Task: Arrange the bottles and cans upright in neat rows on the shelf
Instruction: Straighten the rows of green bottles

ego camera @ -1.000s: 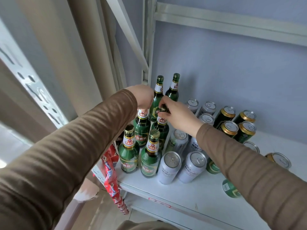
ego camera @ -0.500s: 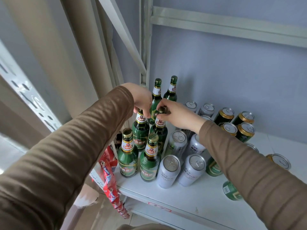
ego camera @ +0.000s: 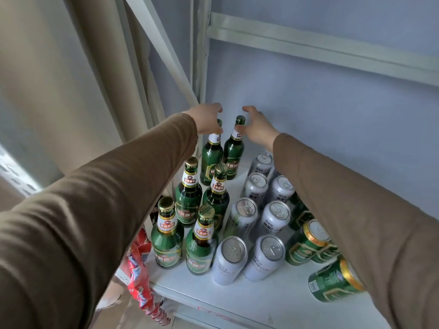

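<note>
— Light? Soft, even daylight from the left; faint glints on the silver can tops (ego camera: 247,206).
— Sharpness? Sleeves (ego camera: 356,210) blur near the lens, and wide-angle distortion bends the shelf frame (ego camera: 308,41) at the edges

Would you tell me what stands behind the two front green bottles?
Two more pairs of green bottles: a middle pair, then a back pair by the wall. Both hands cover those caps; lower bodies are partly hidden.

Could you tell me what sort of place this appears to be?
Probably a storeroom or shop stockroom: a bare metal shelf on slotted uprights, stocked with green bottles and silver cans in multiples, snack packets hanging beside.
</note>
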The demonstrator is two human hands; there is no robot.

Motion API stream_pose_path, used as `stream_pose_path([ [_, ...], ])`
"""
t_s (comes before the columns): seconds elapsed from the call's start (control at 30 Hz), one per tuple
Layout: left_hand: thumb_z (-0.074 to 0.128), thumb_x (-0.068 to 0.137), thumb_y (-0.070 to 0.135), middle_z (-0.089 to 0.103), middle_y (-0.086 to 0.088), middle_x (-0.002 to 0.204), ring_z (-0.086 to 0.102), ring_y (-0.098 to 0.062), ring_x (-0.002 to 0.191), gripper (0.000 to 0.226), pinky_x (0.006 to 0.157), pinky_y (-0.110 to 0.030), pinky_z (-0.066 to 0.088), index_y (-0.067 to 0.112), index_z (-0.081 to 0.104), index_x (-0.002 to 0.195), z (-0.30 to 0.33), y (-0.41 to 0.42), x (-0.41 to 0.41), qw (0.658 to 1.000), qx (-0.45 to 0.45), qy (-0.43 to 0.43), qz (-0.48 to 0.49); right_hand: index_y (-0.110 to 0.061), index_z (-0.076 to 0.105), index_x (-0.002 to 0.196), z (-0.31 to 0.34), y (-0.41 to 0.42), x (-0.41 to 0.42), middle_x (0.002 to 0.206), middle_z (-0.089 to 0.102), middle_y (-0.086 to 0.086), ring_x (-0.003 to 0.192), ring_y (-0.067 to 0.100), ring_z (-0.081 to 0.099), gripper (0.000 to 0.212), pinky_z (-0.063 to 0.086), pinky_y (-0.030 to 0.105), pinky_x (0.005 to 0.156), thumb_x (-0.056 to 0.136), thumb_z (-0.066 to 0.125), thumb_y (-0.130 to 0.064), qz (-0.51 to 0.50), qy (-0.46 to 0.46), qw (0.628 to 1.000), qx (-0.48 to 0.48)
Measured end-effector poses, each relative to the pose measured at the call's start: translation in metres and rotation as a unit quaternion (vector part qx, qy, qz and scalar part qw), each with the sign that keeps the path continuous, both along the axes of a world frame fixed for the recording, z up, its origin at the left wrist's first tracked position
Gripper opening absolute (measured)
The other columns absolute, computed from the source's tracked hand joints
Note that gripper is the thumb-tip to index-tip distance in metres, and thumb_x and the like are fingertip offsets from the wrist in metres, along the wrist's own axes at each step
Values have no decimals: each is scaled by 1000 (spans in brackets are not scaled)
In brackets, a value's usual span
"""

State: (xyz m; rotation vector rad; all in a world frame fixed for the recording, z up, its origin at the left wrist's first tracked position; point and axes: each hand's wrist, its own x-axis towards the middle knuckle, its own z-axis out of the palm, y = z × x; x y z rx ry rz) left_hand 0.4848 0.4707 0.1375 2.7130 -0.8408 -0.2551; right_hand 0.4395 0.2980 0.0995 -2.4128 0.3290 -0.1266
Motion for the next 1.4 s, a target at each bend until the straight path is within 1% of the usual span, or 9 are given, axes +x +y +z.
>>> stream_pose_path([
  [0.07, 66, 93, 35, 48, -10, 148, 49, -30, 131, 71, 103, -37, 41, 16, 33, 152, -11, -8, 10, 1000, 2, -1, -9, -20, 24, 155, -5, 0, 16, 155, 30, 15, 134, 32, 43, 71, 38, 35, 104, 95, 62, -26, 2, 11, 1000, -22],
  [0.17, 63, 94, 40, 51, -9, 143, 51, -29, 127, 68, 97, -34, 42, 11, 37, 150, -19, -19, 19, 999, 38, -16, -22, -17, 26, 154, -11, -1, 34, 151, 38, 17, 132, 33, 47, 66, 42, 39, 105, 98, 60, -22, 18, 56, 997, -51],
  [0.3, 59, 97, 39, 59, -11, 112, 55, -26, 101, 49, 76, -31, 38, 4, 52, 131, -29, -28, 27, 996, 74, -42, -31, -13, 41, 138, -20, -4, 43, 133, 54, 15, 108, 31, 57, 39, 44, 33, 81, 101, 51, -17, 28, 56, 996, -68],
  [0.4, 58, 98, 27, 61, -15, 117, 58, -31, 106, 34, 74, -31, 38, 3, 52, 121, -43, -28, 33, 997, 49, -54, -31, -12, 48, 123, -24, -4, 39, 116, 58, 14, 100, 32, 58, 22, 39, 30, 69, 101, 48, -15, 25, 21, 997, -72],
  [0.6, 61, 96, 16, 55, -6, 97, 50, -23, 83, 17, 57, -29, 35, 9, 55, 110, -28, -17, 38, 989, 117, -7, -89, -12, 49, 116, -21, 3, 9, 104, 60, 13, 87, 30, 56, 17, 39, 32, 67, 100, 49, -18, 40, 1, 991, -129],
  [0.73, 64, 92, 10, 61, -8, 105, 59, -25, 86, 17, 68, -30, 45, 10, 58, 108, -23, -11, 41, 981, 158, 26, -110, -13, 51, 113, -22, 12, -16, 100, 63, 11, 88, 30, 58, 17, 47, 37, 73, 99, 54, -21, 52, -11, 989, -140],
  [0.9, 62, 90, 3, 60, -5, 104, 64, -27, 94, 17, 74, -34, 49, 15, 57, 100, -20, -6, 35, 974, 185, 45, -124, -13, 51, 113, -24, 22, -41, 94, 60, 6, 82, 24, 55, 20, 35, 30, 66, 98, 57, -25, 66, -26, 987, -141],
  [1.13, 62, 92, 3, 56, 1, 92, 57, -18, 81, 20, 60, -25, 43, 15, 59, 107, -20, -6, 29, 975, 182, 48, -115, -14, 53, 111, -27, 29, -49, 95, 63, 6, 80, 22, 54, 23, 34, 26, 56, 97, 61, -30, 44, -41, 990, -128],
  [1.4, 64, 92, 7, 61, -8, 115, 60, -23, 92, 32, 70, -28, 45, 14, 58, 123, -20, -4, 25, 977, 182, 57, -99, -13, 54, 110, -27, 33, -50, 97, 65, 6, 83, 23, 56, 25, 35, 31, 66, 95, 62, -31, 28, -38, 990, -133],
])
